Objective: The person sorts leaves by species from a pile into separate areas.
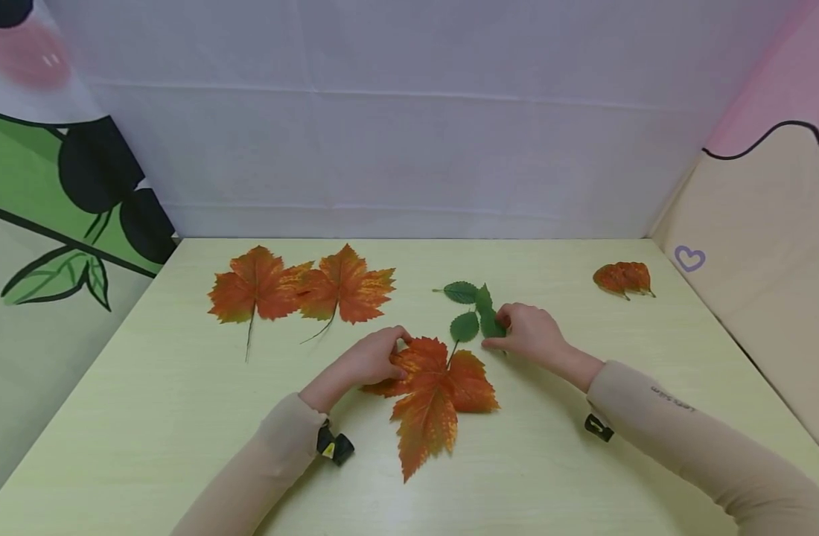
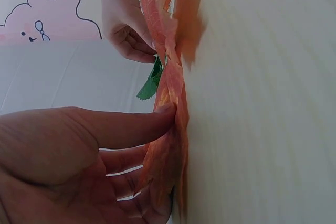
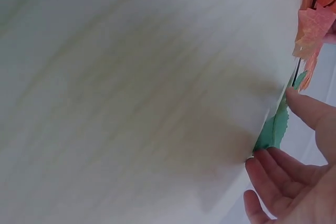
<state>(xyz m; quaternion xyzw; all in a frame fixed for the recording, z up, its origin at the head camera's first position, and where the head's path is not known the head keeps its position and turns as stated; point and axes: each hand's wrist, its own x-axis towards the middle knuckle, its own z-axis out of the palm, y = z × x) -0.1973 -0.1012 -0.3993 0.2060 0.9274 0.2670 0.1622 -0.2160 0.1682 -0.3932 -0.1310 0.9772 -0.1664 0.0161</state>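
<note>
Orange fading to yellow colours one jagged maple leaf [image 1: 255, 286] at the rear left of the counter [image 1: 148, 417], overlapping a second maple leaf [image 1: 342, 290]; their wiry stems, one straight, one curved, could snag if either were dragged. Next, the left hand [image 1: 376, 359] has a narrow grip, its thumb and fingers pinching one lobe of a third maple leaf [image 1: 429, 402], which lies at front centre with its stem pointing away from the person. That thin, fabric-like blade already buckles near the thumb, so a hard pull could crease or tear it, or swing the stem into the green leaves [image 1: 464, 327] just beyond. These are small, oval and finely toothed; whether they are joined is unclear. The right hand [image 1: 535, 336] holds the rightmost between thumb and fingertips; because it overlaps a neighbour, a hasty lift could scatter both. Farther right, well apart, lie small russet leaves [image 1: 624, 278], mottled, rounded and overlapping.
</note>
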